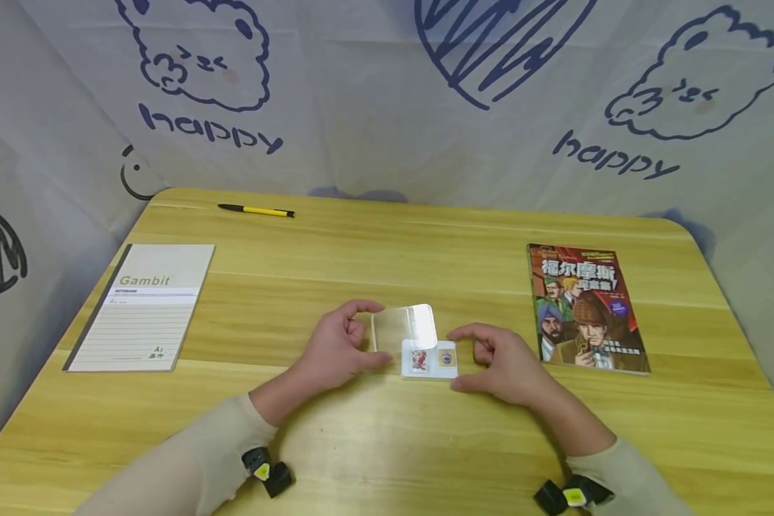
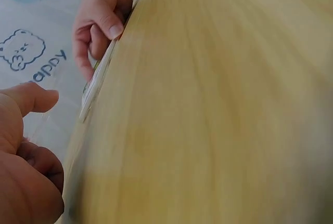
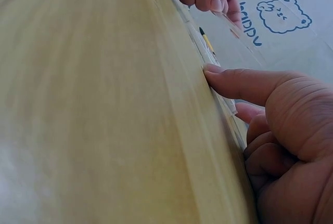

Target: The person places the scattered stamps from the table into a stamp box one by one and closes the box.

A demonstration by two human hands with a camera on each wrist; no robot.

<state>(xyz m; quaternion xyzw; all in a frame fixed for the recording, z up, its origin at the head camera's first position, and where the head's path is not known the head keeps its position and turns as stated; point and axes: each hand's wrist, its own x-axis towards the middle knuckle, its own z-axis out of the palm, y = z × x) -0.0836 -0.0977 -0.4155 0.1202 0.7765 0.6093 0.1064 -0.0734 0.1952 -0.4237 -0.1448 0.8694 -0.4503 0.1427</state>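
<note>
My left hand (image 1: 338,344) holds a clear plastic lid (image 1: 393,328) by its left side, thumb at the near edge and index finger at the far edge. The lid is raised and tilted, overlapping the far left part of a small flat case (image 1: 433,365) in the head view. Inside the case lie a small colourful picture card (image 1: 420,360) and a tan square with a blue emblem (image 1: 447,357), side by side. My right hand (image 1: 506,364) grips the case at its right end between thumb and index finger. Both wrist views show the case and lid only edge-on.
A white notebook (image 1: 145,315) lies on the left of the wooden table (image 1: 361,444). At the back left is a yellow and black pen (image 1: 258,211). A comic-style book (image 1: 587,308) lies right of my right hand. A printed cloth (image 1: 361,86) hangs behind the table.
</note>
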